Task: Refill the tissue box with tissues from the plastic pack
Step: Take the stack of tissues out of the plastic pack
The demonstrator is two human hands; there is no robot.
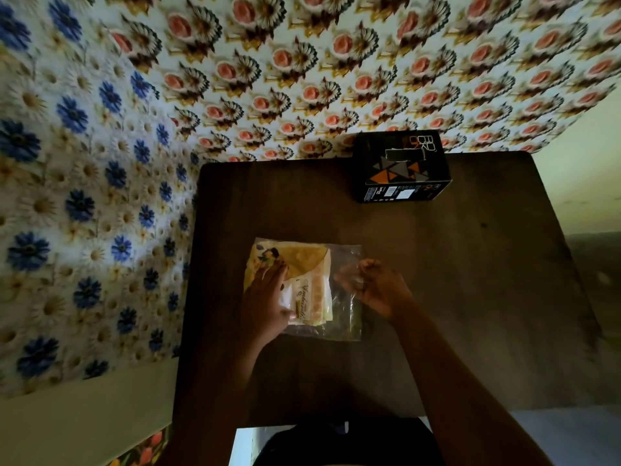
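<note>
A clear plastic pack [346, 317] lies flat near the middle of the dark wooden table [470, 297]. Inside it sit folded tissues [312, 284] with yellow and white print. My left hand [265, 304] presses down on the pack's left part, fingers spread over the tissues. My right hand [373, 287] pinches the loose transparent plastic at the pack's right side. The black tissue box [400, 166] with orange and grey triangles stands at the table's far edge, its top slot showing nothing sticking out.
Flowered wallpaper covers the wall behind the table and the wall to its left. The table's right side borders a plain pale wall. My dark-clothed lap [336, 445] shows below the table's near edge.
</note>
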